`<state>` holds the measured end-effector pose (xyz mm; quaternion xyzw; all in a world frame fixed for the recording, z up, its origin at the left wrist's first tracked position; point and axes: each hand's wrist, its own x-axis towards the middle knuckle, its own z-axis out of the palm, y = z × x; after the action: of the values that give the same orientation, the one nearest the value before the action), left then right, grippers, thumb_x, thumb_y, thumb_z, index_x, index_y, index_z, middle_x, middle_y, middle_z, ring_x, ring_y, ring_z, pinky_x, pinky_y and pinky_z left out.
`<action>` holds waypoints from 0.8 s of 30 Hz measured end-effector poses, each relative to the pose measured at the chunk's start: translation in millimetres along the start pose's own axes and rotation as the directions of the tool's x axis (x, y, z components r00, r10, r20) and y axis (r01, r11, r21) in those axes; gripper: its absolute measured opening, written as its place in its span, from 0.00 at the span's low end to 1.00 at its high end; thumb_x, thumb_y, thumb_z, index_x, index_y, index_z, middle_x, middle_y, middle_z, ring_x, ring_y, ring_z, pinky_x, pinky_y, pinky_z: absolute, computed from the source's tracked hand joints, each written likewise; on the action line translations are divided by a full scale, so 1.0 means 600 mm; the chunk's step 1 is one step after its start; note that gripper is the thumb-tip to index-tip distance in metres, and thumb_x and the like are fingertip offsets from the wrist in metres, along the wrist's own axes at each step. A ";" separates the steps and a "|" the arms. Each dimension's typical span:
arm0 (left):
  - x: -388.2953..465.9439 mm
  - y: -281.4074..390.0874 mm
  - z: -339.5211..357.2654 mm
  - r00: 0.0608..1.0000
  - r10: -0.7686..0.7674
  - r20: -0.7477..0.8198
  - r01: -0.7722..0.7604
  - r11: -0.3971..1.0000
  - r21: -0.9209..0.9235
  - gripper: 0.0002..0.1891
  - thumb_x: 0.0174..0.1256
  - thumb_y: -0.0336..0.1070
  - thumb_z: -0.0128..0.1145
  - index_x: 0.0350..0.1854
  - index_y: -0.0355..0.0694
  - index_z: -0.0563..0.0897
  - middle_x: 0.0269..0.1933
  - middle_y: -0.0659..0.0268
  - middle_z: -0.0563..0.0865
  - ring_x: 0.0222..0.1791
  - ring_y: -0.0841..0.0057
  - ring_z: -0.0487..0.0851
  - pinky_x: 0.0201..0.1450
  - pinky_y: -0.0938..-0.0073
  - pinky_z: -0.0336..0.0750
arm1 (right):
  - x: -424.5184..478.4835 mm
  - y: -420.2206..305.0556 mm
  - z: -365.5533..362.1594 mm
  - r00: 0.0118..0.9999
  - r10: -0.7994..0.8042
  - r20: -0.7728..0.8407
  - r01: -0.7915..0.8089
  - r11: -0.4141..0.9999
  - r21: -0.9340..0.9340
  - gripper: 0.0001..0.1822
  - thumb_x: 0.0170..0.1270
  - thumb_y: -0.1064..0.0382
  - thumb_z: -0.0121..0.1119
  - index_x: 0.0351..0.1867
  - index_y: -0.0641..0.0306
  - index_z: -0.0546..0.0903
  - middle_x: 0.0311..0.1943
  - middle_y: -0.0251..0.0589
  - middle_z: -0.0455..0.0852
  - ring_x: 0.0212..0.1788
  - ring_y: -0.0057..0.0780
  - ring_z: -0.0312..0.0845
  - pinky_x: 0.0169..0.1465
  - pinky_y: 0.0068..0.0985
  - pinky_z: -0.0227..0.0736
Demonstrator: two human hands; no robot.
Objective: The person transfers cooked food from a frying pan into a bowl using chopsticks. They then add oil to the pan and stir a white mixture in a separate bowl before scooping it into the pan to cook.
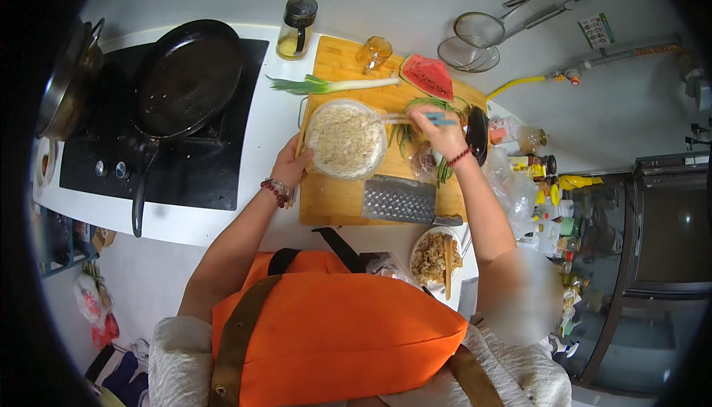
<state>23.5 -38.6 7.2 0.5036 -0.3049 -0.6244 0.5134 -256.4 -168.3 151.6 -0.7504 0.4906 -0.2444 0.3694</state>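
Observation:
My left hand [293, 163] grips the left rim of a round bowl [384, 154], its thumb near the flour edge. The bowl holds lumpy, pale flour [345, 139]. My right hand [439, 129] is closed around chopsticks [397, 119] with blue ends, whose pale, blurred shafts reach the bowl's right rim. Beneath the bowl lies a wooden cutting board [328, 198]. A cleaver [399, 200] with a dimpled blade rests just below the bowl. Behind it lies a leek [345, 85]. Green beans [400, 133] and an eggplant [477, 134] lie about my right hand.
At the left, a black frying pan [189, 78] sits on the cooktop [222, 184], handle towards me. A glass pitcher [297, 28], an amber glass [374, 54] and a watermelon wedge [427, 77] stand at the back. A food bowl [434, 259] with chopsticks is near my right forearm; bottles [548, 234] line the right.

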 end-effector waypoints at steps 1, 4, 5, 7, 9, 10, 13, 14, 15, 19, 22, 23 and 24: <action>-0.004 0.002 -0.001 1.000 -0.020 -0.009 0.020 1.000 0.004 0.25 0.75 0.35 0.52 0.72 0.45 0.66 0.36 0.73 0.82 0.23 0.88 0.74 0.25 0.84 0.70 | -0.017 0.009 -0.001 1.000 0.011 0.010 -0.011 0.999 -0.031 0.09 0.69 0.61 0.62 0.37 0.65 0.85 0.27 0.31 0.86 0.28 0.15 0.76 0.33 0.19 0.72; 0.014 -0.045 -0.005 0.998 0.064 -0.019 -0.066 0.995 -0.078 0.25 0.73 0.31 0.53 0.72 0.41 0.66 0.48 0.70 0.83 0.35 0.87 0.77 0.32 0.84 0.73 | -0.099 0.031 0.017 0.991 0.135 0.027 -0.136 0.988 0.078 0.07 0.70 0.63 0.59 0.35 0.63 0.81 0.25 0.30 0.84 0.27 0.15 0.79 0.29 0.17 0.73; 0.019 -0.064 -0.010 0.993 0.113 -0.029 -0.116 0.987 -0.115 0.26 0.73 0.30 0.53 0.72 0.40 0.67 0.53 0.69 0.83 0.40 0.86 0.79 0.35 0.85 0.74 | -0.119 0.011 0.043 0.982 0.191 0.001 -0.189 0.967 0.171 0.08 0.70 0.61 0.59 0.35 0.64 0.82 0.26 0.32 0.85 0.29 0.16 0.81 0.30 0.18 0.74; 0.003 -0.036 -0.002 0.999 0.043 -0.012 -0.044 0.995 -0.085 0.26 0.73 0.30 0.53 0.72 0.39 0.67 0.53 0.68 0.82 0.41 0.86 0.79 0.36 0.85 0.74 | -0.138 -0.011 0.082 0.987 0.158 0.038 -0.162 0.952 0.258 0.11 0.70 0.60 0.59 0.37 0.66 0.84 0.29 0.34 0.87 0.31 0.17 0.82 0.33 0.18 0.77; -0.001 -0.032 -0.002 0.999 0.036 -0.001 -0.036 0.997 -0.074 0.26 0.73 0.31 0.53 0.72 0.39 0.66 0.53 0.68 0.83 0.40 0.86 0.79 0.36 0.85 0.74 | -0.122 -0.027 0.089 0.982 0.182 0.050 -0.189 0.957 0.220 0.11 0.71 0.60 0.59 0.40 0.68 0.86 0.34 0.34 0.88 0.32 0.17 0.82 0.37 0.18 0.77; 0.006 -0.042 -0.006 0.998 0.064 -0.003 -0.064 0.995 -0.073 0.26 0.73 0.31 0.53 0.72 0.39 0.66 0.52 0.68 0.83 0.39 0.86 0.79 0.35 0.85 0.74 | -0.106 -0.022 0.088 0.987 0.163 0.004 -0.159 0.954 0.253 0.11 0.71 0.61 0.59 0.41 0.68 0.86 0.35 0.34 0.89 0.32 0.17 0.82 0.38 0.18 0.77; -0.006 -0.014 -0.003 0.999 -0.021 -0.026 0.021 0.999 0.027 0.25 0.73 0.32 0.53 0.71 0.41 0.67 0.49 0.70 0.84 0.34 0.87 0.78 0.31 0.85 0.72 | -0.100 -0.004 0.044 0.978 0.203 -0.047 -0.192 0.966 0.172 0.09 0.69 0.65 0.61 0.43 0.64 0.88 0.36 0.38 0.89 0.34 0.20 0.82 0.40 0.19 0.78; -0.011 0.002 0.001 0.996 -0.075 -0.039 0.078 0.994 0.075 0.25 0.73 0.32 0.53 0.71 0.41 0.67 0.48 0.70 0.84 0.32 0.88 0.77 0.29 0.85 0.72 | -0.115 0.005 0.039 0.998 0.060 -0.022 -0.060 0.998 0.019 0.07 0.68 0.66 0.62 0.42 0.64 0.88 0.36 0.39 0.89 0.34 0.21 0.82 0.40 0.20 0.78; -0.011 0.001 -0.001 0.997 -0.069 -0.044 0.072 0.996 0.053 0.25 0.73 0.33 0.53 0.71 0.42 0.67 0.46 0.71 0.84 0.30 0.88 0.76 0.27 0.85 0.71 | -0.130 0.002 0.039 0.996 -0.084 0.032 0.088 0.988 -0.127 0.06 0.67 0.68 0.62 0.41 0.64 0.88 0.36 0.40 0.89 0.34 0.22 0.83 0.40 0.21 0.78; -0.003 -0.022 -0.002 0.999 -0.034 -0.039 0.033 0.999 -0.016 0.25 0.73 0.35 0.55 0.70 0.44 0.68 0.42 0.72 0.84 0.26 0.89 0.74 0.24 0.86 0.68 | -0.142 -0.074 0.131 0.975 -0.181 0.128 0.175 0.983 0.050 0.05 0.65 0.70 0.63 0.40 0.65 0.87 0.37 0.43 0.89 0.39 0.28 0.85 0.43 0.24 0.79; -0.007 -0.014 0.000 0.998 -0.053 -0.047 0.054 0.998 0.026 0.25 0.72 0.37 0.57 0.69 0.42 0.69 0.39 0.71 0.84 0.25 0.88 0.74 0.24 0.84 0.68 | -0.092 -0.038 0.156 0.977 -0.196 -0.081 0.207 0.966 0.153 0.05 0.65 0.70 0.62 0.39 0.65 0.87 0.37 0.43 0.89 0.39 0.30 0.85 0.43 0.25 0.78; -0.011 -0.009 0.001 0.996 -0.071 -0.056 0.074 0.996 0.053 0.25 0.72 0.38 0.57 0.68 0.40 0.70 0.38 0.70 0.84 0.25 0.88 0.74 0.24 0.84 0.69 | -0.096 -0.033 0.144 0.975 -0.209 -0.074 0.212 0.976 0.045 0.05 0.65 0.70 0.62 0.39 0.65 0.87 0.36 0.43 0.89 0.39 0.32 0.85 0.43 0.25 0.78; -0.016 -0.009 0.000 0.991 -0.059 -0.121 0.069 0.995 0.076 0.23 0.72 0.40 0.58 0.65 0.40 0.72 0.35 0.71 0.83 0.23 0.88 0.74 0.24 0.84 0.68 | -0.097 -0.027 0.119 0.972 -0.228 -0.058 0.225 0.972 -0.063 0.05 0.64 0.70 0.62 0.39 0.65 0.86 0.36 0.43 0.89 0.39 0.33 0.85 0.43 0.26 0.78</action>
<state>21.5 -27.7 5.1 0.5695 -0.2821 -0.5969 0.4897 -218.6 -88.4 121.1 -0.8033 0.4202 -0.2953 0.3017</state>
